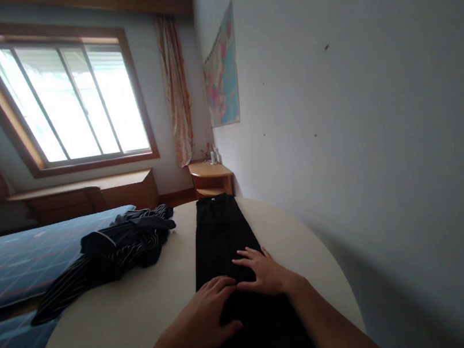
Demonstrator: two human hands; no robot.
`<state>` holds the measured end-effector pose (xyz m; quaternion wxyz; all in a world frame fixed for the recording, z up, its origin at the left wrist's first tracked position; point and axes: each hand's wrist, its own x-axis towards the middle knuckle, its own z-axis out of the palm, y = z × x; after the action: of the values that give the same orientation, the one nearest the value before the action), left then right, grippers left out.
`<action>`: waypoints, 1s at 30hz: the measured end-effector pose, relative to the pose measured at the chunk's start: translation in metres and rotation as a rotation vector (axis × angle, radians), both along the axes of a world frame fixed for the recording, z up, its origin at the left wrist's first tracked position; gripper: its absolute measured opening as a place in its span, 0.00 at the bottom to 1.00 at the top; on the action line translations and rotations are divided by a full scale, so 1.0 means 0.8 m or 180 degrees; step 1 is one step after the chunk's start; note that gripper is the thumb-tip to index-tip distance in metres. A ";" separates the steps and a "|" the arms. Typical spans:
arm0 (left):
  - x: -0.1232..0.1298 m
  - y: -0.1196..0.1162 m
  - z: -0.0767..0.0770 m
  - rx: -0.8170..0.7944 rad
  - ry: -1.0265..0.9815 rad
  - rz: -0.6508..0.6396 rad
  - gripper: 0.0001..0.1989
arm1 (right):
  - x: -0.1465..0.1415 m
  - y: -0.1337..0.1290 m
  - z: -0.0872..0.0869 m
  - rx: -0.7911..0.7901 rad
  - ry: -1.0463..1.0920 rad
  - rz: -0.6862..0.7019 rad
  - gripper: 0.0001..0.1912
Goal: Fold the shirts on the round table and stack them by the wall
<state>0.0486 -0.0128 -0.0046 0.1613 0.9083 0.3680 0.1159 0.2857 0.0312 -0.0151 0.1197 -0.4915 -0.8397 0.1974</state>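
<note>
Head camera view: a long black garment (224,239) lies flat on a round, pale worktop (293,234), running from twelve o'clock at the far edge down towards six, where it widens. A small light mark (213,199) shows at its far end. Both bare hands rest on the garment's middle and near part. The left hand (211,313) reaches in from seven o'clock, palm down, its fingers close together and its thumb spread towards the near side; its grip is open, with no fold pinched. The right hand (264,274) comes in from five o'clock and lies a little farther out, fingers loosely fanned and thumb pointing towards the left fingertips; its grip is open as well, closed on nothing. The left fingertips and the right thumb are very near each other; whether they touch, I cannot tell.

At ten o'clock on the worktop sits a crumpled dark striped garment (124,242), one part of it trailing over the edge towards nine. Past that edge is blue checked bedding (30,256). Farther off, a window (68,99) stands at eleven o'clock above a wooden desk (86,193). Near twelve are a patterned curtain (176,89) and a corner shelf unit (209,170) bearing small bottles (215,155), with a colourful map (222,76) on the wall at one.
</note>
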 end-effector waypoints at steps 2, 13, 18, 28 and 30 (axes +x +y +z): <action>0.004 -0.010 0.008 -0.0065 -0.0055 -0.0044 0.27 | 0.002 0.002 -0.001 -0.0005 0.0019 -0.0004 0.37; 0.011 -0.037 0.018 -0.0383 0.0060 -0.0375 0.31 | 0.000 0.002 -0.003 -0.0028 -0.0005 -0.0044 0.34; 0.014 -0.036 0.013 -0.0466 0.0262 -0.0475 0.40 | -0.004 0.006 -0.008 0.0001 -0.0065 -0.0104 0.33; 0.021 -0.037 0.018 -0.0114 0.0186 -0.0118 0.30 | -0.010 0.020 -0.014 0.0136 -0.0111 -0.0218 0.31; 0.023 -0.040 0.022 -0.0059 0.0294 -0.0135 0.25 | -0.009 0.017 -0.014 0.0140 -0.0119 -0.0232 0.31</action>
<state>0.0672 -0.0447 0.0126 0.1550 0.9188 0.3567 0.0671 0.2788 0.0452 -0.0259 0.1219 -0.5226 -0.8275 0.1652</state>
